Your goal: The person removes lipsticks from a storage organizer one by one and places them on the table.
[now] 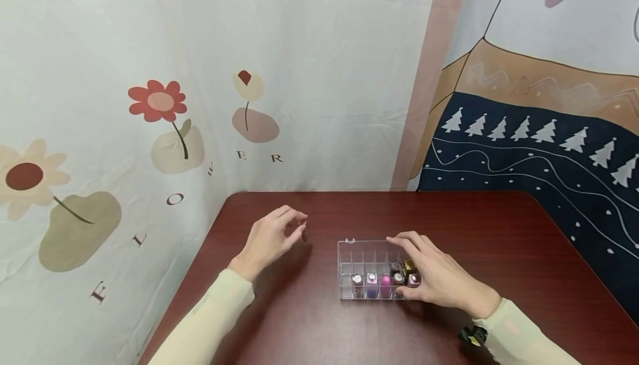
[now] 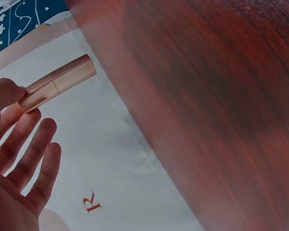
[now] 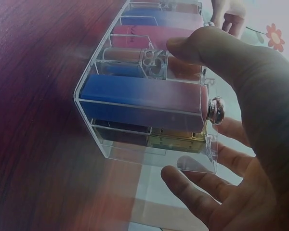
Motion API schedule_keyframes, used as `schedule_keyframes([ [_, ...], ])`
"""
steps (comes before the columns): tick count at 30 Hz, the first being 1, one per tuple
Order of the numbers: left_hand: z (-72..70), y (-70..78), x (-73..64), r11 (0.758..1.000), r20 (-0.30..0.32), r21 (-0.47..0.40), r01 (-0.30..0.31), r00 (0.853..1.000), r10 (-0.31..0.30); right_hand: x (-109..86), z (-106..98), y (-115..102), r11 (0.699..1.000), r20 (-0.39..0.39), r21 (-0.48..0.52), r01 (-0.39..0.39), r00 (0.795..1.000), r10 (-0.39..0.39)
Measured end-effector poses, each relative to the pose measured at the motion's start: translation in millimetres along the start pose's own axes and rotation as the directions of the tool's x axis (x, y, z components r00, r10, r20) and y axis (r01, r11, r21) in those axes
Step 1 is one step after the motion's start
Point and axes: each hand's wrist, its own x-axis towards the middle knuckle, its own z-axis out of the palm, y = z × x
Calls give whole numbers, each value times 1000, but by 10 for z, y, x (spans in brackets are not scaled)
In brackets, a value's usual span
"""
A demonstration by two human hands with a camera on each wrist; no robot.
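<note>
My left hand (image 1: 272, 238) pinches one end of a slim rose-gold lipstick tube (image 2: 58, 83) between thumb and index finger, above the table and left of a clear plastic lipstick organizer (image 1: 345, 265). In the left wrist view the other fingers are spread apart from the tube. My right hand (image 1: 441, 275) grips the organizer's right end, its thumb at the near side and its fingers at the far side. Lipsticks stand along the near row, among them a pink one (image 1: 386, 287) and a blue-violet one (image 3: 144, 98). A gold-topped tube (image 1: 409, 267) is behind them, partly hidden by the hand.
The organizer stands on a dark red wooden table (image 1: 289, 326). Several compartments at its left and back hold nothing visible. Printed cloths hang behind the table, one with flowers (image 1: 161, 101), one with white trees (image 1: 544, 132). A black device (image 1: 473, 335) sits at the right wrist.
</note>
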Motion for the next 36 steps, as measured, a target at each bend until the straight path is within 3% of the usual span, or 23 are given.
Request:
schedule_keyframes([
  [6,112,-30,28,1000,34,20,9,999,-10,-5,2,-18,1000,-6,8,-4,1000,4],
  [15,226,-71,45,997,121,15,76,990,-78,3,15,-28,1000,-3,-10,-4,1000,4],
  [36,184,-82,21,986,201,3,166,966,-163,-2,6,-64,1000,-32,-6,8,999,-8],
])
